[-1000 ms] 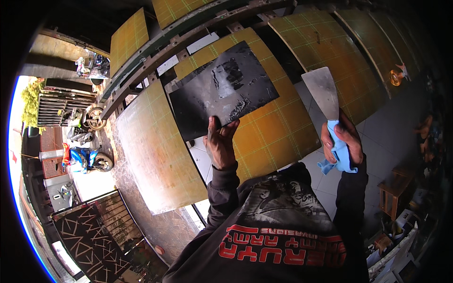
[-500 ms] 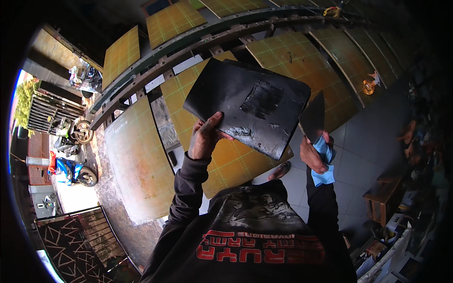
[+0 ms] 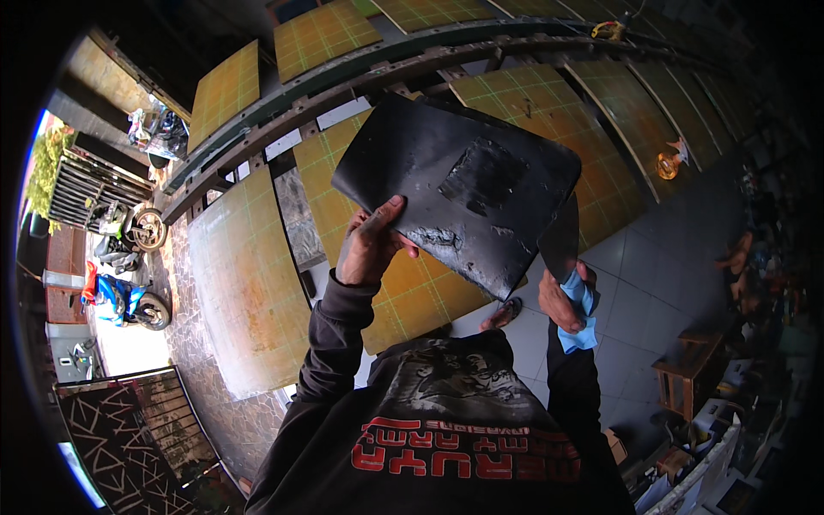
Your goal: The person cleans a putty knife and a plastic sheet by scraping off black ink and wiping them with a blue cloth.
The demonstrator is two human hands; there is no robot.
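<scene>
Flat black rectangular sheet with glossy, rough patches (image 3: 459, 184): one. Scraper with broad grey metal blade (image 3: 562, 245): one. Light blue cloth (image 3: 577, 335): one. Grips, bare human hands: two, namely left grip (image 3: 367, 245) and right grip (image 3: 560, 300). Yellow-brown flat panels with green grid lines (image 3: 412, 296): at least nine, five or more in the near row, four or more in the far row. Small brown wooden stool (image 3: 678, 386): one. Motorbikes: at least two, comprising one blue motorbike with red front (image 3: 120, 296) and one black-and-green motorbike (image 3: 124, 230). Foot in sandal (image 3: 500, 316): one.
</scene>
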